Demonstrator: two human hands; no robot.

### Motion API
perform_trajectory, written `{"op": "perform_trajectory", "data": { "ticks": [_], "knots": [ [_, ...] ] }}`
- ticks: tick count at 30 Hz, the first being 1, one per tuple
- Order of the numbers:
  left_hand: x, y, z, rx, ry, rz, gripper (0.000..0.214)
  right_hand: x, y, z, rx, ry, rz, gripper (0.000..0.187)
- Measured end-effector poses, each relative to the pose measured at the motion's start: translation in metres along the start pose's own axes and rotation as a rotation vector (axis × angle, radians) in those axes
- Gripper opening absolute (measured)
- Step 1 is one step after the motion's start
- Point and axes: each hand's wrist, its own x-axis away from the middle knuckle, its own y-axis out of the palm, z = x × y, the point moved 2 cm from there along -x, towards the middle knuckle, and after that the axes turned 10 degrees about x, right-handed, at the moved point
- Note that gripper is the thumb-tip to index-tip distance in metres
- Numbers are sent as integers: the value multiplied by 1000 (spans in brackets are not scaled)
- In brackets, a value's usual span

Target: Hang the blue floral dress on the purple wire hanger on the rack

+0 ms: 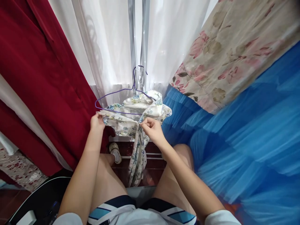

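Note:
A white garment with a blue and green floral print [122, 123] hangs partly on a purple wire hanger [114, 92]. The hanger's right side is inside the cloth, while its left arm sticks out bare. My left hand [97, 122] pinches the garment's edge just below the hanger's left end. At the middle of the garment, my right hand [151, 127] is closed with thumb and finger together on the cloth's front edge. Below it, the rest of the cloth hangs down in a narrow bunch between my knees.
The hanger's hook sits at a grey metal stand [132, 37] before white curtains [168, 40]. Dark red drapes [47, 81] hang left; a pink-flowered cloth [217, 59] and blue tulle [234, 150] hang right. A black round container [44, 200] stands at lower left.

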Motion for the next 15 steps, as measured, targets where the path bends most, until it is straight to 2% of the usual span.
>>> {"op": "perform_trajectory", "data": {
  "ticks": [4,6,8,9,12,13,15],
  "knots": [
    [58,-7,-43,-93,-212,-168,22,13,-10,28,20,92,22,19],
    [92,2,-54,-130,-260,-301,20,17,-10,41,78,140,-34,20],
    [124,18,-54,-163,-257,-451,21,20,-7,46,153,124,-156,12],
    [137,29,-49,-197,-208,-548,21,21,-5,45,178,82,-232,2],
    [164,59,-26,-392,100,-773,19,26,0,35,108,-7,-486,27],
    [167,65,-19,-461,205,-793,19,29,0,32,36,27,-558,26],
    [168,70,-12,-545,318,-776,19,35,-4,26,-154,202,-625,15]
  ]
}}
